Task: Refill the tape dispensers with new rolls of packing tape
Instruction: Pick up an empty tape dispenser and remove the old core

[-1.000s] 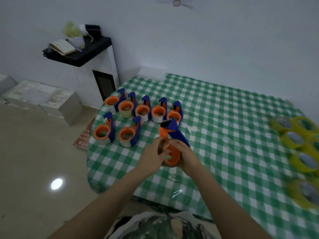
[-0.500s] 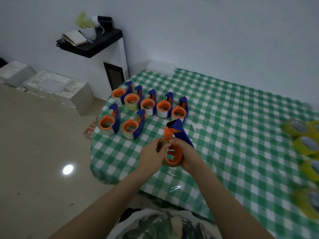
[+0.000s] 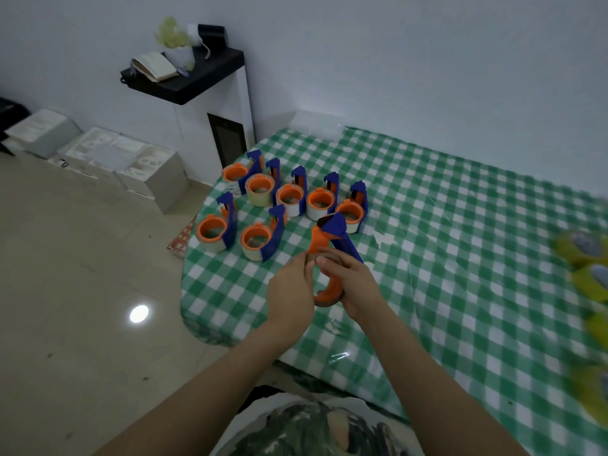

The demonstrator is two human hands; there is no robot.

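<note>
I hold one blue and orange tape dispenser (image 3: 333,236) above the green checked table (image 3: 460,225), its blue blade end pointing up and away. My right hand (image 3: 352,284) grips its orange ring from the right. My left hand (image 3: 291,291) pinches the ring's left side, where a brownish roll shows dimly. Several more dispensers (image 3: 289,199) loaded with tape stand in two rows at the table's far left. Yellow tape rolls (image 3: 589,268), blurred, lie at the right edge.
A white cabinet with a black top (image 3: 197,77), carrying a book and a pot, stands against the wall beyond the table's left corner. White foam boxes (image 3: 98,153) sit on the tiled floor to the left. A scrap of clear tape (image 3: 339,355) lies on the cloth near me.
The view has swung a little to the left, so the yellow rolls slid toward the right edge. Both hands keep hold of the dispenser, with the fingers shifting slightly on its ring.
</note>
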